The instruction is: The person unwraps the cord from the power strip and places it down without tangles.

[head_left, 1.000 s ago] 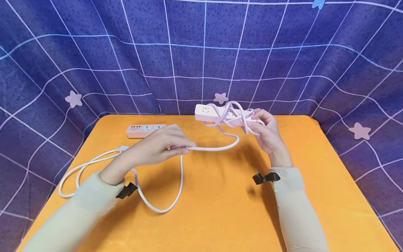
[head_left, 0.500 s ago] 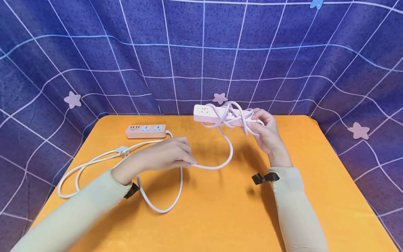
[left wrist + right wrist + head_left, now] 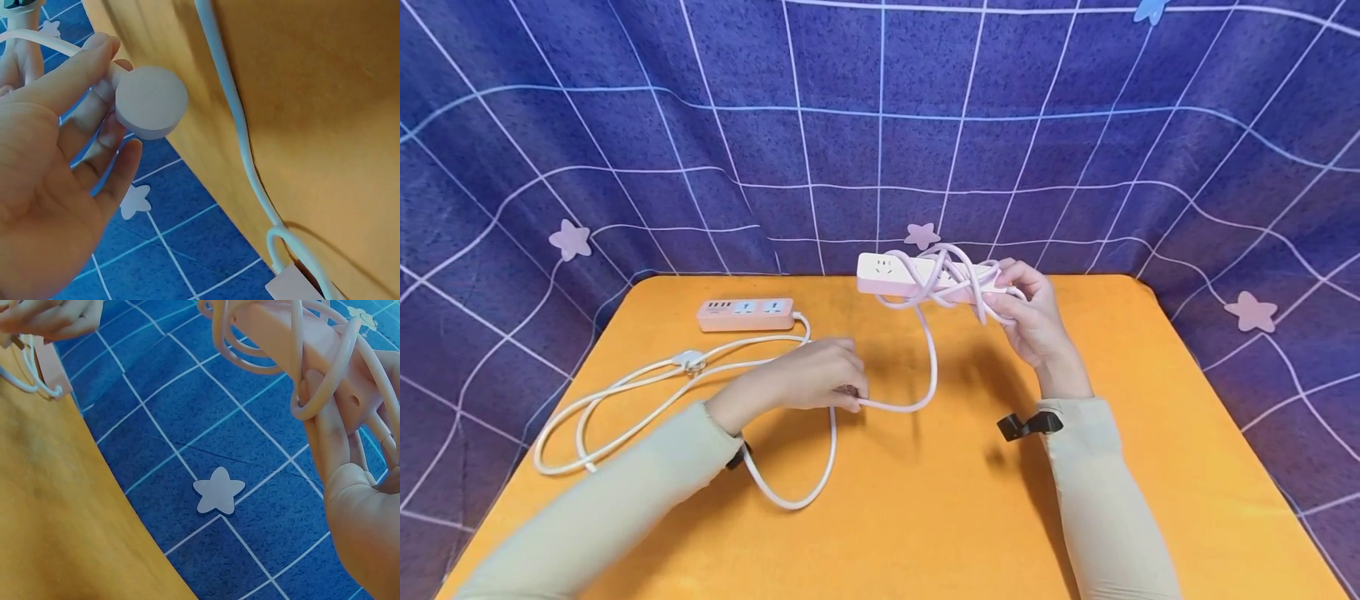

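Note:
My right hand (image 3: 1033, 321) grips one end of a pink and white power strip (image 3: 886, 275), held up over the far part of the table. Its pale cord winds loosely around the strip in several crossing loops (image 3: 334, 378). A free length of cord (image 3: 932, 358) hangs from there and runs left to my left hand (image 3: 820, 375). In the left wrist view, thumb and fingertips pinch the cord's end right behind a round, flat-faced plug (image 3: 152, 100); its prongs are out of sight. The other fingers of that hand are spread and slightly bent.
A second, shorter pink power strip (image 3: 745, 315) lies at the back left of the orange table (image 3: 940, 508). Its white cord (image 3: 831, 467) loops over the table under my left forearm, with a white plug (image 3: 688, 360) lying on the left. A blue gridded curtain (image 3: 1000, 150) stands behind.
My left hand has moved down and nearer to me with the cord end, so the free cord hangs straighter. The second power strip has come into full view. My right hand stays nearly still.

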A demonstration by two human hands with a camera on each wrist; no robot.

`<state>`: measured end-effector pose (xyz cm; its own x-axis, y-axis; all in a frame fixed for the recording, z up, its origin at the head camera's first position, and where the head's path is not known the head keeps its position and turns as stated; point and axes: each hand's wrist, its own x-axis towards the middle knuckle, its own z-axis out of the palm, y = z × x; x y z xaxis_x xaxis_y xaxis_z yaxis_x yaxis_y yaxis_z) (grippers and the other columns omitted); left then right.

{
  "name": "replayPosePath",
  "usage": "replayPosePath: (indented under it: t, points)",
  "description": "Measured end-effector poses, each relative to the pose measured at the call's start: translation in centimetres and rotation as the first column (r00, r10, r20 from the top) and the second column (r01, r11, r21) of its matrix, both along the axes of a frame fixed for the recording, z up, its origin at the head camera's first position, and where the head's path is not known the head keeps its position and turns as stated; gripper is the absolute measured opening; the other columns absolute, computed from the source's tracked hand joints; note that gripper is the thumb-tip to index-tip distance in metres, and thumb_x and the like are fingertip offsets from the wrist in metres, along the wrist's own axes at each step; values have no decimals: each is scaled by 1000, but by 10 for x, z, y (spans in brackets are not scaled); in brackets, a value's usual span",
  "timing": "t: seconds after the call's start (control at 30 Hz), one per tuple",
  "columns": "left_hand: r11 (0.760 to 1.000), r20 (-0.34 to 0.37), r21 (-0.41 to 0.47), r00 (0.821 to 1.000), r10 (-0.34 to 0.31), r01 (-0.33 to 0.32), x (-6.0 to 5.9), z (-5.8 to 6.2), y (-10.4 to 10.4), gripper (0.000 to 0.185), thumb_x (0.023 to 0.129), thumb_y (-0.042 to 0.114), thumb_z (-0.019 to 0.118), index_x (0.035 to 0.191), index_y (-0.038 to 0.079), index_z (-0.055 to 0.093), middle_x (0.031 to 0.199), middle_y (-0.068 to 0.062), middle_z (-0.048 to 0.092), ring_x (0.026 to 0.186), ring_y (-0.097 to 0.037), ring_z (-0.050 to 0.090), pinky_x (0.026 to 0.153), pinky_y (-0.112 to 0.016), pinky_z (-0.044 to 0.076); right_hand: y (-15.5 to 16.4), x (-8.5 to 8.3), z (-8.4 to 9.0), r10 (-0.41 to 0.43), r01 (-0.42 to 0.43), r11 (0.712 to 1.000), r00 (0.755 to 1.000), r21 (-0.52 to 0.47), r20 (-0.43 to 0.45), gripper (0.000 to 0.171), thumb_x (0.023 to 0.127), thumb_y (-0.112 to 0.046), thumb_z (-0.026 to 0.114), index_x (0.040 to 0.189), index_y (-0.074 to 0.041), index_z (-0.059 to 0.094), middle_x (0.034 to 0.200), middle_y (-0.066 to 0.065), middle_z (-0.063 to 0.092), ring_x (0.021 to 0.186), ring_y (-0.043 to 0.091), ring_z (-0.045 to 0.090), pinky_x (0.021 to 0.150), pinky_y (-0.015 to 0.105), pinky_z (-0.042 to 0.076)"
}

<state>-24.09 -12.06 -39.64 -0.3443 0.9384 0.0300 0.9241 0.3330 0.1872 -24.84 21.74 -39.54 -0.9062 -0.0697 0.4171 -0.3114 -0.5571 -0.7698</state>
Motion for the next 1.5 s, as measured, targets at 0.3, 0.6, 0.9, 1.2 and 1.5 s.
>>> replayPosePath:
  t: [0.3,0.6,0.9,1.2,1.5]
  points:
    - [999,-65,-37,998,2,-4,-4,-8,7,21,83,28,91,82,26,70,72,17,61,78,-10,49,75,-29,41,0,0,0,2,-2,1000,1000,3,3,35,80,23,56,85,-9,69,111,3,58,99,16,64,71,20,60]
    - [998,-77,-38,996,46,-49,-3,-18,10,19,85,29,90,85,27,71,74,18,62,82,-10,53,79,-32,45,-1,0,0,-5,5,1000,1000,0,-1,35,81,24,56,85,-8,68,111,3,58,100,17,64,73,20,60]
    - [991,135,40,984,119,-125,7,5,9,27,85,40,89,104,24,78,94,12,76,95,-16,64,85,-33,50,0,-1,0,-1,1,1000,1000,-1,-17,35,81,24,55,85,-8,68,110,3,60,100,16,65,72,20,60]
    - [921,359,192,898,256,-340,23,33,11,19,102,42,71,111,26,74,95,16,75,82,-9,71,79,-36,57,1,-1,1,-6,6,1000,1000,5,-22,35,81,24,55,85,-8,68,110,4,61,100,16,66,72,20,61]
    - [842,455,186,804,383,-507,32,44,24,26,104,49,66,111,27,77,92,15,74,86,-8,69,80,-34,56,0,0,0,7,-7,1000,1000,-1,-27,35,81,25,55,86,-7,69,111,4,61,101,17,66,73,20,61]
